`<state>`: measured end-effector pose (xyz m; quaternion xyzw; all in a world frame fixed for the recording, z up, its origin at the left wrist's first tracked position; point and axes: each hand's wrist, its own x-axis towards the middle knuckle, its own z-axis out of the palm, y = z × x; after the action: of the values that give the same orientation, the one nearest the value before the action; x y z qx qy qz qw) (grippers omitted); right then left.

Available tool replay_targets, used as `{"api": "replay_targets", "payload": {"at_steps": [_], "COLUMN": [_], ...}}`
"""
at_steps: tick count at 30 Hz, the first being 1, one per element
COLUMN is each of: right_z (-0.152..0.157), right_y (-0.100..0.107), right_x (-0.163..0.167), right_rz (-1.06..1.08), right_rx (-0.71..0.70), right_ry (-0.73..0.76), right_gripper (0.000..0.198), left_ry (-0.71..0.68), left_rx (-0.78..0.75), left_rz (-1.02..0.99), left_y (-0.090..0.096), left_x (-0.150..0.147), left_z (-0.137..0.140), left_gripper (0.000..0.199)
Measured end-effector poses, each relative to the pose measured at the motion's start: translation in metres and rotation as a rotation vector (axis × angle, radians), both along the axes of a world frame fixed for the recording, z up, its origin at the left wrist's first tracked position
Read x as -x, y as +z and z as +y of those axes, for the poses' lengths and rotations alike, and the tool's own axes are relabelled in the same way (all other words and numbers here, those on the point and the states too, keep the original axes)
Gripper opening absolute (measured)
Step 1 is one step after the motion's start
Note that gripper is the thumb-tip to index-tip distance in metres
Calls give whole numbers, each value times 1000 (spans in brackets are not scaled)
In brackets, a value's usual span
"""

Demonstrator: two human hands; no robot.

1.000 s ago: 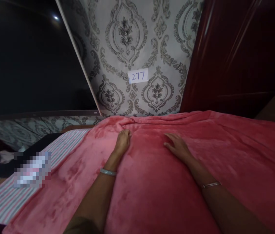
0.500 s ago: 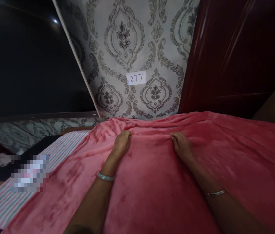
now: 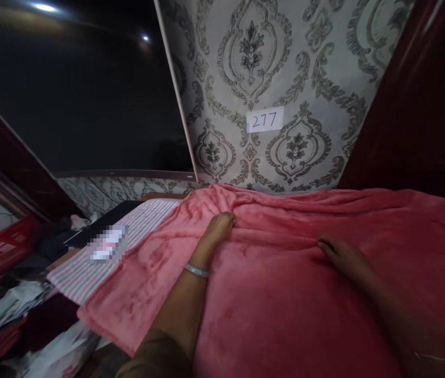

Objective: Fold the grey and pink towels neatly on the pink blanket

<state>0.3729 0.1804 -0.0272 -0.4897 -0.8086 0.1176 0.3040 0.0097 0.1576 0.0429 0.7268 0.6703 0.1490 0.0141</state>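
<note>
A pink-red plush blanket is spread over the surface in front of me, bunched into folds along its far side. My left hand is closed on a fold of it, left of the middle, with a pale bangle on the wrist. Farther right and a little nearer to me, my right hand pinches the same raised fold between thumb and fingers. The fold runs taut between the two hands. A thin bracelet shows faintly on the right wrist.
Beneath the blanket's left side shows a striped cloth with a blurred-out packet on it. A dark TV screen stands behind on the left. A 277 label is on the patterned wall. A red basket and clothes lie at left.
The view has swung left, bringing in the basket and clothes. My right hand has drawn nearer to me and away from the left, pulling the fold with it. Both hands keep their grip.
</note>
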Motion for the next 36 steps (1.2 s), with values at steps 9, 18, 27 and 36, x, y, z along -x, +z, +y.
{"api": "replay_targets", "payload": {"at_steps": [9, 18, 27, 36], "right_z": [7, 4, -3, -2], "right_y": [-13, -8, 1, -1], "right_x": [-2, 0, 2, 2], "right_rz": [4, 27, -8, 17], "right_rx": [0, 15, 19, 9], "right_ry": [-10, -9, -50, -8], "right_gripper": [31, 34, 33, 31], "left_ry": [676, 812, 786, 835], "left_rx": [-59, -34, -54, -51], "left_rz": [-81, -210, -238, -236], "left_y": [-5, -20, -18, -13], "left_x": [76, 108, 110, 113], "left_z": [-3, 12, 19, 15], "left_gripper": [38, 31, 35, 27]}}
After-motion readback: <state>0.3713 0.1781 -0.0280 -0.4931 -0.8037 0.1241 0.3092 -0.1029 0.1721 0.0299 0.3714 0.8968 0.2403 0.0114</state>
